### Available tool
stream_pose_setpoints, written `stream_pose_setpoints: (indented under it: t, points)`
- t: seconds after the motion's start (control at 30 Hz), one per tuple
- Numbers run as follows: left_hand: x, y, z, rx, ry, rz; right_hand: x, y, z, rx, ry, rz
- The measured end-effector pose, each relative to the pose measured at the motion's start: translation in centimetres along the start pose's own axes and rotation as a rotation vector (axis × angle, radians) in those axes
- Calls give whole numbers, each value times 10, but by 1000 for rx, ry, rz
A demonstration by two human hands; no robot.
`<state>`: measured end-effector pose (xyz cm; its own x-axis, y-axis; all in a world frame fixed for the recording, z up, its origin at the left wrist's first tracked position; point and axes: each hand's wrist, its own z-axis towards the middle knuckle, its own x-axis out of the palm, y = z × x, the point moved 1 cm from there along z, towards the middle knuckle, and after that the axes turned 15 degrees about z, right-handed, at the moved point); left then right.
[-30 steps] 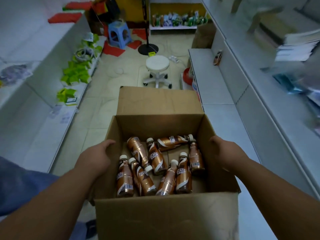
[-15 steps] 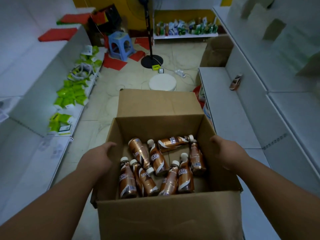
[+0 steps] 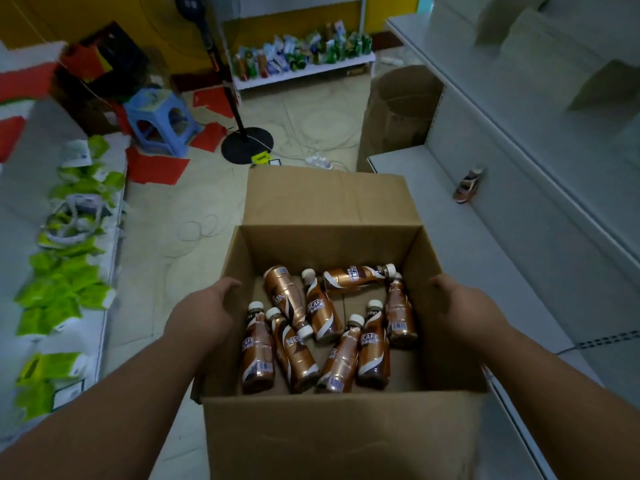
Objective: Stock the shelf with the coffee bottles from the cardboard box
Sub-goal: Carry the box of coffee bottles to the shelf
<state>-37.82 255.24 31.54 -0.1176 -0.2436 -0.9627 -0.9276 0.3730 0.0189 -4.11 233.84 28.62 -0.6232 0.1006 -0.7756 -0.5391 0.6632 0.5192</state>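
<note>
I had the cardboard box (image 3: 343, 441) carried in front of me, open at the top, with its far flap standing up at 12 o'clock. My left hand (image 3: 199, 315) gripped the box's left wall at 9 o'clock, thumb hooked over the rim; its fingers were wrapped outside the wall, out of sight. My right hand (image 3: 465, 306) clasped the right wall at 3 o'clock the same way, fingers hidden behind the cardboard. Inside, the coffee bottles (image 3: 325, 327) lay jumbled on the box floor, eight that I could count, brown with white caps. The grey shelf (image 3: 460, 237) ran along at 2 o'clock, just beside the box, with one small item (image 3: 468, 186) lying on it, too blurred to tell what. Green packets (image 3: 65, 289) filled the low shelf at 9 o'clock.
</note>
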Motion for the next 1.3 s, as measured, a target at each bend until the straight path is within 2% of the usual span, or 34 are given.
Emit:
stream_pose_setpoints:
  t: [0.2, 0.33, 0.5, 0.7, 0.9, 1.2, 1.3]
  points:
    - [7, -31, 146, 100, -21, 91, 17, 1, 116, 85, -52, 23]
    - [13, -43, 223, 194, -15, 153, 31, 5, 157, 183, -93, 64]
    - [29, -56, 301, 388, 17, 174, 69, 10, 170, 337, -181, 136]
    - [79, -82, 374, 637, 87, 214, 152, 1, 157, 609, -247, 235]
    - [172, -114, 401, 870, 135, 346, 251, -34, 135, 842, -317, 309]
    - [370, -158, 405, 1110, 228, 451, 437, -126, 109, 1067, -444, 367]
    - [439, -179, 403, 1156, 202, 461, 493, -165, 114, 1120, -478, 373]
